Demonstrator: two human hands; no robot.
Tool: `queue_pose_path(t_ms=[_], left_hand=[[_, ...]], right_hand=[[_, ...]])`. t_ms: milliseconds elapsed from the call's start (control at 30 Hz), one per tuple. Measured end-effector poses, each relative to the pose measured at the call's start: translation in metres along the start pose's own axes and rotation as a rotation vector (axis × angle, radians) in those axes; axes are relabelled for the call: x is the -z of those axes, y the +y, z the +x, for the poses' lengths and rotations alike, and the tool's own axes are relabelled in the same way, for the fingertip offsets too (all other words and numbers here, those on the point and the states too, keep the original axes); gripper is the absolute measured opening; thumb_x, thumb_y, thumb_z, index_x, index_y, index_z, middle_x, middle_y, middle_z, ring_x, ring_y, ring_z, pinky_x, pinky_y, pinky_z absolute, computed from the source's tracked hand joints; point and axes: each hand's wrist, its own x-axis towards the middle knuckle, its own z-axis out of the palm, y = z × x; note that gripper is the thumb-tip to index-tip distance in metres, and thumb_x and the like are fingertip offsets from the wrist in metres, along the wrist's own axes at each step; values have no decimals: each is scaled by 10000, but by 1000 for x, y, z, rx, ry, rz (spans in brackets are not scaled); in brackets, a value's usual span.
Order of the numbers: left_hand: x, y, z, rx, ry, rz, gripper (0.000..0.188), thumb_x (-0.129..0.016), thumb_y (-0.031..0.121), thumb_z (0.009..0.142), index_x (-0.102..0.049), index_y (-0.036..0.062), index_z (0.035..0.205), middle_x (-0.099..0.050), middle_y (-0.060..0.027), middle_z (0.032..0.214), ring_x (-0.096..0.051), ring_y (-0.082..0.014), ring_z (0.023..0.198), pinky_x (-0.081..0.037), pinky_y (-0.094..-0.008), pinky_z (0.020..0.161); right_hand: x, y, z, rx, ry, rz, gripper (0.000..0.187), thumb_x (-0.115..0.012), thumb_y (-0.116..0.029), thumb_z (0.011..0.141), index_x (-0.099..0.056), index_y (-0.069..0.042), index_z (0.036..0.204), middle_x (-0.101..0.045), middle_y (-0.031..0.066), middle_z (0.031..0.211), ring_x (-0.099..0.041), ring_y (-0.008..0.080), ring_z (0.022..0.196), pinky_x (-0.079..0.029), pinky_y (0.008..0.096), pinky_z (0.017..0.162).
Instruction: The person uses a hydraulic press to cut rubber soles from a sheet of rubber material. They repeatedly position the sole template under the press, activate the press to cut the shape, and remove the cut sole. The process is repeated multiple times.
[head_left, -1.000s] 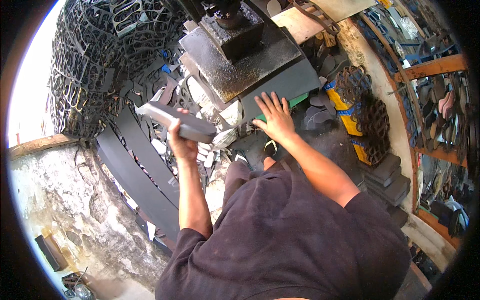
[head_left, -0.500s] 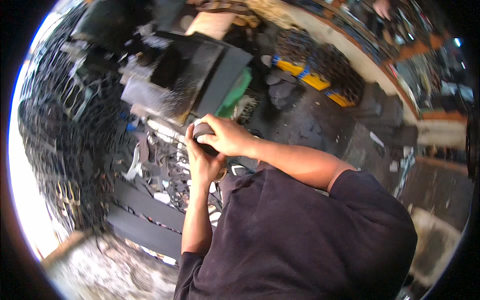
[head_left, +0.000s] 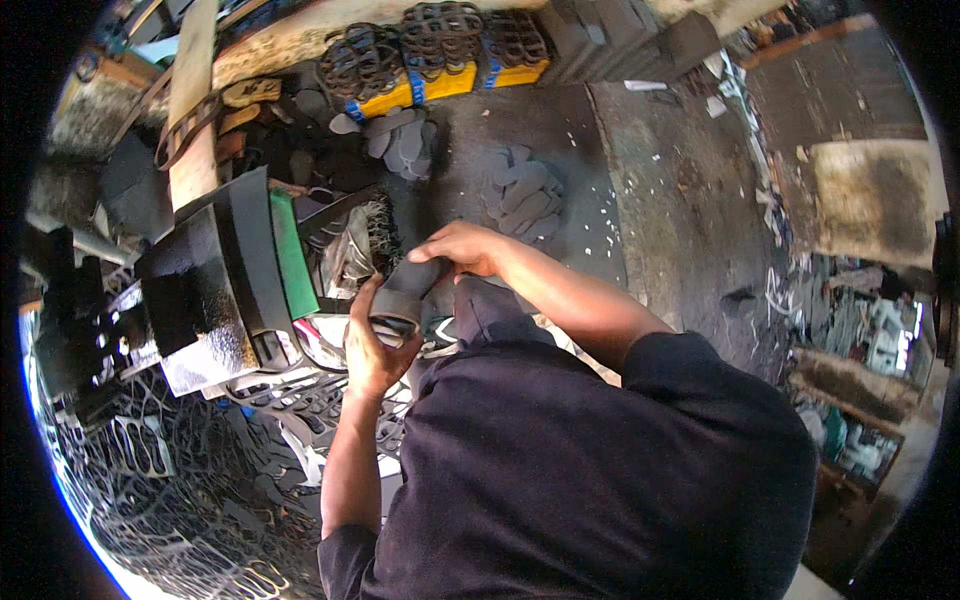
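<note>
A dark grey shoe sole [head_left: 408, 287] is stretched lengthwise between my hands, in front of my body. My left hand [head_left: 374, 352] is closed around its nearer, thicker end, with the thumb and fingers on either side. At the farther end, my right hand [head_left: 462, 249] grips the sole with the thumb on its top face. Just left of my hands stands a black block-shaped machine or bench [head_left: 205, 310] with a shiny worn surface, and a green sheet [head_left: 292, 254] shows along its side.
Grey cut soles lie in one heap [head_left: 525, 195] on the dark floor and another heap [head_left: 402, 140] farther back. Dark strappy sandals [head_left: 442, 38] are stacked on yellow bundles at the back. Tangled cut-out sheet scraps [head_left: 180, 490] fill the lower left. A wooden plank [head_left: 193, 110] stands far left.
My view and body have swung to the right, so the machine now sits farther left. My hands have moved apart along the sole, which shows more of its length.
</note>
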Motion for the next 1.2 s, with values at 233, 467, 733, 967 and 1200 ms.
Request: queue_pose_path(t_ms=[233, 467, 733, 967, 1200], left_hand=[[-1, -37, -14, 426, 492, -3, 875, -813, 34, 739, -328, -1, 1466, -532, -194, 1223, -549, -298, 1149, -522, -406, 955], [-5, -48, -9, 472, 624, -192, 955, -834, 15, 726, -302, 49, 1518, -452, -184, 1322, -541, -280, 1155, -518, -427, 926], [40, -49, 39, 514, 1038, -146, 663, -771, 184, 951, -396, 66, 1485, -433, -176, 1452, -451, -312, 1363, -427, -471, 1119], [-10, -74, -71, 1180, 340, 388, 463, -633, 352, 1005, -537, 77, 1366, -644, -150, 1319, -624, -259, 1217, -304, -526, 1125], [-6, -127, -70, 1234, 1457, -618, 495, -665, 226, 1022, -483, 38, 1442, -639, -117, 1283, -648, -229, 1114, -553, -361, 907]], right_hand=[[145, 182, 16, -20, 947, 435, 325, -724, -287, 932, -735, 18, 1043, -745, 129, 1007, -721, 224, 901, -604, 378, 750], [27, 128, 41, 287, 603, -768, 495, -803, -382, 848, -693, -42, 1192, -727, 190, 1105, -714, 303, 1001, -563, 417, 878], [-116, -109, 60, 1015, 123, -1002, 882, -874, -337, 702, -444, -101, 1435, -423, 314, 1463, -485, 517, 1298, -427, 558, 1087], [-179, -303, 261, 890, 223, -1378, 826, -833, -443, 719, -508, -156, 1422, -491, 209, 1431, -495, 432, 1324, -433, 536, 1096], [-235, -358, 438, 1047, 97, -1286, 408, -814, -495, 781, -810, -155, 1006, -707, 161, 1205, -550, 380, 1308, -421, 529, 1066]])
